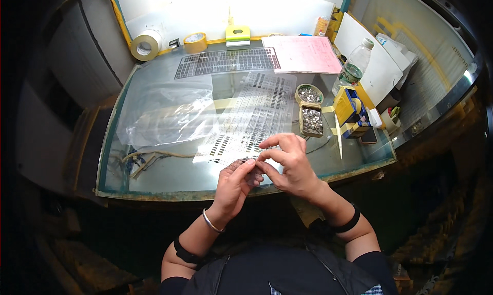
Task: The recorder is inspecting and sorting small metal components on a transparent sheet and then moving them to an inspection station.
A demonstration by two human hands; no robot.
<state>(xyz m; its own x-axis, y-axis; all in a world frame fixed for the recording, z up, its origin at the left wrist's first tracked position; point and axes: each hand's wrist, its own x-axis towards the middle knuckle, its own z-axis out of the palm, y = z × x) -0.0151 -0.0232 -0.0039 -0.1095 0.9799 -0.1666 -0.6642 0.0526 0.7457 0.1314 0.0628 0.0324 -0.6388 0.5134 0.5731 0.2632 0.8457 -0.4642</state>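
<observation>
Near the front edge of the glass table, my left hand (231, 187) is closed on a small clear film piece (250, 179) with a fine dark pattern; the fingers partly cover it. My right hand (292, 164) meets it from the right, thumb and index finger pinched at the film's upper edge. Whether a smaller bit sits in that pinch is too small to tell. Just beyond both hands lies a large transparent sheet (251, 112) printed with rows of small dark marks. Two small containers, one round (309, 93) and one rectangular (312, 121), hold many small silvery pieces.
A clear plastic bag (169, 117) covers the table's left side. Behind are a dark gridded sheet (226, 61), pink paper (303, 53) and tape rolls (146, 45). To the right stand a bottle (354, 63), a blue-yellow tape dispenser (352, 112) and a white blade-like strip (338, 135).
</observation>
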